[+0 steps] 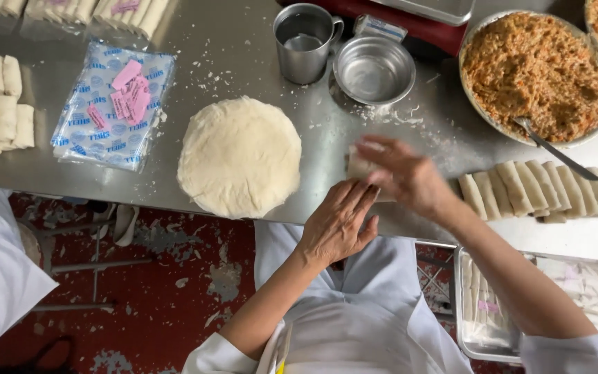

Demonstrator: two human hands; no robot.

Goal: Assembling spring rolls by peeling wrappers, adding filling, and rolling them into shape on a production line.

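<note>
roll (358, 166): pale wrapper piece at the near edge of the steel table (243, 48), under both hands | left hand (337, 223): fingers flat, pressing its near side | right hand (403, 176): blurred, fingers curled over it | stack of round wrappers (239, 156) just left | finished rolls (541, 190) in a row right | bowl of filling (536, 76) behind, spoon (555, 149) in it

Left hand (339, 223) and right hand (405, 176) folding a wrapper (358, 166), round wrapper stack (239, 156) beside, steel table (243, 48)
</note>
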